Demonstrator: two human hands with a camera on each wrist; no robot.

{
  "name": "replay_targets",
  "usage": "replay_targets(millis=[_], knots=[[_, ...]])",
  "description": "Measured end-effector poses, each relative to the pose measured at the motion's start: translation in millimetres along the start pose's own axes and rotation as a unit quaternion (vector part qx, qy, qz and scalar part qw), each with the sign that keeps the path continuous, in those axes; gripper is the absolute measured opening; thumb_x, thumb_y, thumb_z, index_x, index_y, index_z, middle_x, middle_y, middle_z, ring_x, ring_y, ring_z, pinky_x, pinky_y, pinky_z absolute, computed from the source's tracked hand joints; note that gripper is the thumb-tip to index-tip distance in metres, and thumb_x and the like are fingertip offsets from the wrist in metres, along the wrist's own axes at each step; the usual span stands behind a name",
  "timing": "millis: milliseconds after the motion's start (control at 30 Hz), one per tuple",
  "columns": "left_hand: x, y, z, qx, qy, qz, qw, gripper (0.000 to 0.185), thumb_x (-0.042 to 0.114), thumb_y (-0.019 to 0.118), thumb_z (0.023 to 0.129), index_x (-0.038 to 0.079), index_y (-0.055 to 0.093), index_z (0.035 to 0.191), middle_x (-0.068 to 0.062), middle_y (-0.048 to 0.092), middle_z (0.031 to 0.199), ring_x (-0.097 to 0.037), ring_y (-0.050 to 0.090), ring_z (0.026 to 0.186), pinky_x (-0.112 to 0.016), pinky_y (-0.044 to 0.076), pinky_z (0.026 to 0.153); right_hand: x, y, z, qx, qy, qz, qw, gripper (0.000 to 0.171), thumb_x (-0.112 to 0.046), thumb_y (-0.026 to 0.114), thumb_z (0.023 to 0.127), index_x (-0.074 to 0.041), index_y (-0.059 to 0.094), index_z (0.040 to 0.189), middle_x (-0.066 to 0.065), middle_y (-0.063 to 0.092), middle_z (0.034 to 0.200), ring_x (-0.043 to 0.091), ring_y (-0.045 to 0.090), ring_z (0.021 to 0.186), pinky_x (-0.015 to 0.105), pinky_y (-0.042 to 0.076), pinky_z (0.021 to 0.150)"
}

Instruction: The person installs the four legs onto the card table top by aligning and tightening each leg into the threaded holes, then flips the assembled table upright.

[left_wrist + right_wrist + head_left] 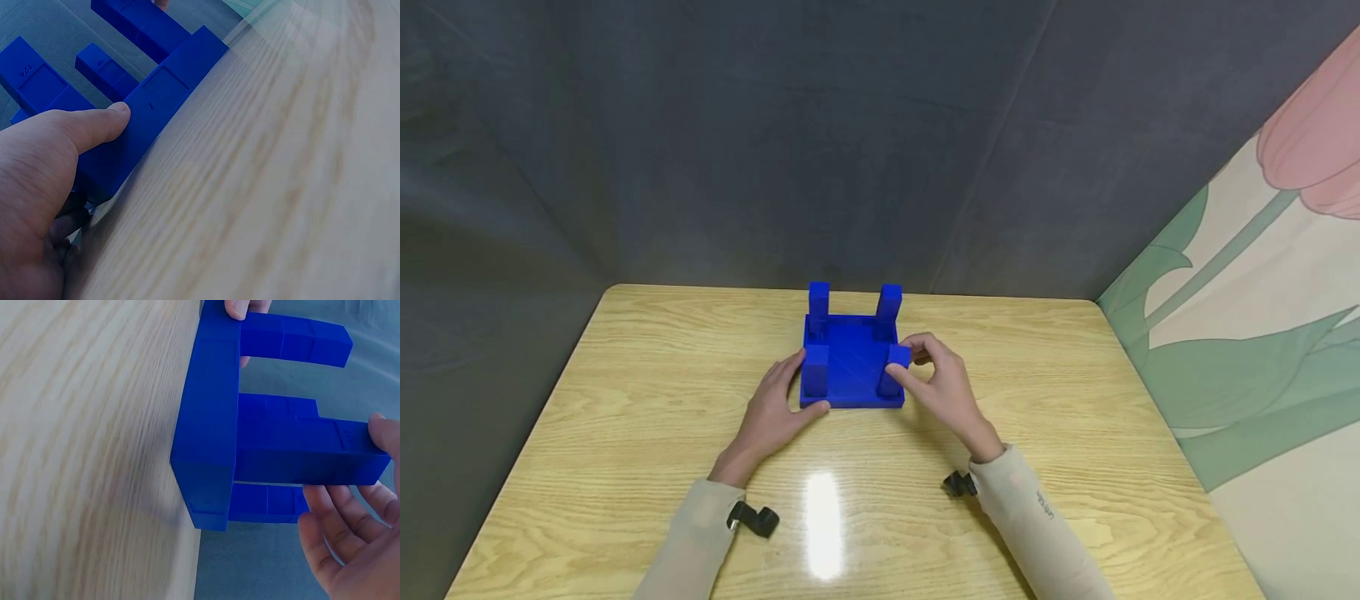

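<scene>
Tabletop [625,433] — fingers [917,343] pinch block's [852,367] (blue) post [897,358].

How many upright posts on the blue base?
4, one per corner of the blue base: far-left, far-right, near-left, and near-right, pinched by the right hand.
</scene>
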State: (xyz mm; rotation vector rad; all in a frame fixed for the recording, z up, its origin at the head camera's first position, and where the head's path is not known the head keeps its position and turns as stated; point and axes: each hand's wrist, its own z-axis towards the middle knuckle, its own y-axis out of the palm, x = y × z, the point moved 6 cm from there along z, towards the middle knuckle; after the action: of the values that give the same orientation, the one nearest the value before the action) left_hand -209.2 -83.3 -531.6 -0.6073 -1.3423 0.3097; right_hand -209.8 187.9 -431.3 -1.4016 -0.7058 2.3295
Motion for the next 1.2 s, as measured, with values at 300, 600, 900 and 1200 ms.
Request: replay_targets(millis=[300, 600, 900, 1200], knots=[[-0.4, 0.4, 0.2, 0.000, 0.004, 0.002, 1.0000, 0.101, 0.045, 0.085, 0.099, 0.009, 0.031, 0.176, -0.020, 0.035, 0.178, -0.049, 0.023, 0.167, -0.073, 0.023, 0.131, 3, 0, 0, -0.017, -0.004, 0.023, 1.000, 0.045, -0.011, 0.080, 0.103, -0.001, 0.066, 0.145, 0.018, 0.073, 0.134, 0.034, 0.067, 0.120, 0.057, 0.054, 0.107], [-0.1, 0.1, 0.0, 0.000, -0.001, 0.003, 1.0000, 0.100, 0.045, 0.084, 0.099, 0.009, 0.031, 0.176, -0.020, 0.035, 0.178, -0.050, 0.022, 0.167, -0.073, 0.023, 0.131, 8, 8, -2, -0.127, -0.012, 0.245, 0.961, 0.050, -0.004, 0.042, 0.116, 0.006, 0.045, 0.165, 0.032, 0.054, 0.161, 0.023, 0.054, 0.151, 0.030, 0.043, 0.123], [-0.2, 0.4, 0.7, -0.002, -0.001, 0.003, 1.0000, 0.101, 0.047, 0.084, 0.099, 0.010, 0.030, 0.176, -0.019, 0.035, 0.178, -0.049, 0.022, 0.167, -0.073, 0.023, 0.131, 15, 9, -1, -0.139, 0.004, 0.273, 0.952, 0.047, -0.008, 0.043, 0.119, 0.008, 0.047, 0.162, 0.035, 0.054, 0.159, 0.011, 0.059, 0.146, 0.028, 0.047, 0.121], [-0.4, -0.1, 0.3, -0.001, 0.000, 0.005, 1.0000, 0.101, 0.046, 0.084, 0.099, 0.009, 0.030, 0.176, -0.020, 0.034, 0.179, -0.050, 0.022, 0.167, -0.073, 0.023, 0.131, 18, 4, 1, -0.076, -0.002, 0.191, 0.979, 0.038, 0.002, 0.064, 0.109, 0.004, 0.063, 0.147, 0.032, 0.062, 0.146, 0.014, 0.063, 0.127, 0.032, 0.052, 0.107]])
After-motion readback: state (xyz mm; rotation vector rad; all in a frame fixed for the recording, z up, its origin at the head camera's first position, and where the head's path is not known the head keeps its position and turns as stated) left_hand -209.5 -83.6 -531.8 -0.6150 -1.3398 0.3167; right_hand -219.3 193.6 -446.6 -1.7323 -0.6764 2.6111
